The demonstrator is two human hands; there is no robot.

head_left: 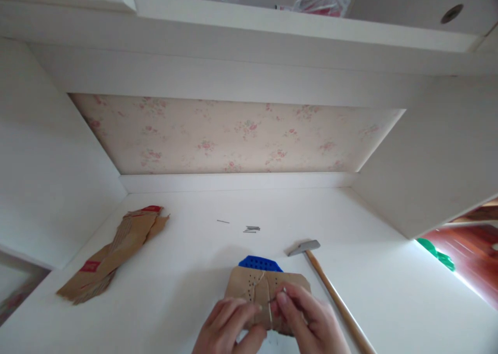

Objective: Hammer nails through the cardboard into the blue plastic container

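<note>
At lower centre of the frame our left hand (pixel 227 325) presses flat on the cardboard (pixel 264 298) over a blue board (pixel 260 263), while our right hand (pixel 307 320) pinches a nail (pixel 277 297) lying left-right, hammer (pixel 330 292) beside.

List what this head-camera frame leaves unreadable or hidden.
- Blue perforated plastic piece: mostly covered by the brown cardboard sheet.
- Thin item pinched by the right hand: too small to identify.
- Left hand: cut off by the bottom edge.
- Wooden-handled hammer: handle end runs out of frame.
- Red labels on torn brown paper: too small to read.
</note>
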